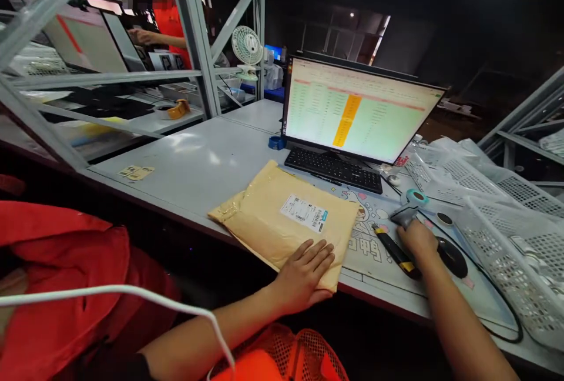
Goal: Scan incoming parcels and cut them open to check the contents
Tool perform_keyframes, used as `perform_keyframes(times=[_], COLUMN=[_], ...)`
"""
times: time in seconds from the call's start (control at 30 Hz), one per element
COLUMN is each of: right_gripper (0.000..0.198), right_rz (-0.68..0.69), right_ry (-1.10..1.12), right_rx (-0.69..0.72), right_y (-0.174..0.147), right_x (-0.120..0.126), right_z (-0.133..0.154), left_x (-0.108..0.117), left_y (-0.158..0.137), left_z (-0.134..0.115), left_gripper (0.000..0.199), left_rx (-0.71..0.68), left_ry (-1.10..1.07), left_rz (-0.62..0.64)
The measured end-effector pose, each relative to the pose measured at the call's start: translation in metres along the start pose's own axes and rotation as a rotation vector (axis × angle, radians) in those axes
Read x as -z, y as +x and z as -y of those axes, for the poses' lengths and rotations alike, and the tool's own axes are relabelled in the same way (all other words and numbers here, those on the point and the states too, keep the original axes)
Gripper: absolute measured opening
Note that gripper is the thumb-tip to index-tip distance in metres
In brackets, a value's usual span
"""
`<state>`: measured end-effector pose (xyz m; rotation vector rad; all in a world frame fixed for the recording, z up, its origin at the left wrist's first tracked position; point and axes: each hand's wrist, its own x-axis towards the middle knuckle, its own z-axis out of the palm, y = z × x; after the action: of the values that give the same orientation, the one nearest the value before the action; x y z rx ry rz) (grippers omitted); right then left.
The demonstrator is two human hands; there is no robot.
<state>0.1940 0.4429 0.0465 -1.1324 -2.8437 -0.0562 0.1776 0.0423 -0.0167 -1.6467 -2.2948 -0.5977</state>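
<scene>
A padded yellow-brown mailer envelope (264, 210) lies on the desk, its front corner over the edge. On its face is a white shipping label (304, 212) with barcodes. My left hand (304, 272) rests flat on the envelope's near right part, fingers stretched out. To the right, my right hand (418, 239) is wrapped round a grey barcode scanner (404, 214), its head toward the envelope; my palm hides most of the handle. A black and yellow utility knife (396, 251) lies left of that hand, and a black mouse (452, 257) sits on its right.
Behind the envelope stand a black keyboard (332, 169) and a lit monitor (356, 113). White plastic baskets (497, 269) line the right side. A blue tape roll (277, 143) sits left of the keyboard. Metal frames rise at the left; another person (170, 22) works beyond them.
</scene>
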Motion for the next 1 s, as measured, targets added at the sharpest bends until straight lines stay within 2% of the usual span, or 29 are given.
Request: perform_keyframes(times=[0.1, 0.17, 0.3, 0.37, 0.43, 0.5, 0.63, 0.7, 0.77, 0.87, 0.93, 1.0], right_gripper=[0.045, 0.046, 0.051, 0.047, 0.044, 0.041, 0.031, 0.03, 0.032, 0.04, 0.046, 0.049], right_rz=[0.046, 0.082, 0.292, 0.429, 0.513, 0.508, 0.329, 0.219, 0.113, 0.006, -0.011, 0.002], right_ry=[0.017, 0.121, 0.467, 0.546, 0.57, 0.558, 0.486, 0.384, 0.25, 0.111, 0.068, 0.044], right_rx=[-0.007, 0.041, 0.339, 0.501, 0.592, 0.641, 0.666, 0.575, 0.416, 0.18, 0.087, 0.041], right_y=[-0.004, -0.012, -0.045, -0.064, -0.079, -0.086, -0.07, -0.051, -0.029, -0.006, 0.002, 0.005], right_x=[0.013, 0.034, 0.091, 0.116, 0.132, 0.138, 0.119, 0.097, 0.07, 0.029, 0.01, 0.001], right_z=[0.001, -0.002, 0.003, 0.016, 0.032, 0.046, 0.05, 0.042, 0.031, 0.017, 0.012, 0.011], left_x=[-0.01, -0.012, -0.015, -0.016, -0.015, -0.009, 0.021, 0.039, 0.049, 0.049, 0.043, 0.037], left_y=[0.012, 0.017, 0.019, 0.019, 0.019, 0.019, 0.016, 0.009, 0.0, -0.014, -0.024, -0.033], left_z=[-0.008, -0.01, -0.011, -0.013, -0.015, -0.015, 0.004, 0.024, 0.048, 0.075, 0.084, 0.087], left_gripper=[0.079, 0.08, 0.081, 0.081, 0.083, 0.085, 0.086, 0.098, 0.12, 0.136, 0.131, 0.124], left_rx=[-0.023, -0.029, -0.012, -0.003, 0.004, 0.003, -0.074, -0.036, 0.08, 0.197, 0.206, 0.204], left_ry=[0.012, 0.008, -0.006, -0.014, -0.026, -0.054, -0.15, -0.123, -0.037, 0.091, 0.151, 0.187], left_rz=[0.043, 0.056, 0.059, 0.063, 0.071, 0.079, 0.146, 0.196, 0.259, 0.348, 0.339, 0.288])
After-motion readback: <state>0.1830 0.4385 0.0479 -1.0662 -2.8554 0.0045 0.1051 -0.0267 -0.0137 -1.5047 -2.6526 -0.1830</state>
